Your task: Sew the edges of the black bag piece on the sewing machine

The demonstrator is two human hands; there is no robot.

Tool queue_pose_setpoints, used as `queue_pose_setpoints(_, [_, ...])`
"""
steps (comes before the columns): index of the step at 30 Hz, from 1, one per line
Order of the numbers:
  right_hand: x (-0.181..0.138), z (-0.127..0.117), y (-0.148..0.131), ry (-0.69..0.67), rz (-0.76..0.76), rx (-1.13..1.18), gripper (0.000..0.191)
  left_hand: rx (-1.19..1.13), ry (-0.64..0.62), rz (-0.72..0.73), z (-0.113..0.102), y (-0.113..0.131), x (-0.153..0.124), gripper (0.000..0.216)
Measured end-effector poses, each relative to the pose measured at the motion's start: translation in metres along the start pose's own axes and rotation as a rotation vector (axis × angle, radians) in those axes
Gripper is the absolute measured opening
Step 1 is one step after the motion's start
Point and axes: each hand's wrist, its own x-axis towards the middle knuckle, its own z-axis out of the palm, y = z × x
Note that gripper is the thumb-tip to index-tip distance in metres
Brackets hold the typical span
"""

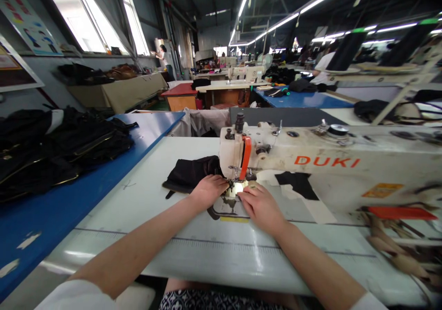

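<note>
A white DUKI sewing machine (331, 162) stands on a white table (145, 208). A piece of black fabric (189, 174) lies to the left of its needle head. My left hand (207, 191) rests on the near edge of that fabric, fingers curled down onto it beside the lit needle area (236, 188). My right hand (260, 206) lies just right of the needle, fingers bent and pressed to the plate; what is under its fingertips is hidden. A black patch (297, 183) lies under the machine arm.
A blue table (69, 199) on the left carries a heap of black garments (55, 149). More sewing tables and machines stand further back, with a person (165, 59) by the windows. Thread cones (345, 49) stand at the upper right.
</note>
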Motion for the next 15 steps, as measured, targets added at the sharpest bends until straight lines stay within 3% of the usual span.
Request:
queue_pose_setpoints(6, [-0.003,-0.002,-0.003,0.005,-0.024,0.019,0.023,-0.025,0.014,-0.008,-0.014,0.011,-0.035,0.021])
queue_pose_setpoints(10, [0.0,0.001,-0.021,-0.019,-0.118,0.069,0.024,-0.044,0.012,-0.004,-0.029,0.027,-0.065,0.022])
queue_pose_setpoints(15, [0.002,0.003,-0.042,-0.09,-0.16,0.049,0.022,-0.046,0.004,-0.036,-0.04,0.04,-0.078,0.024])
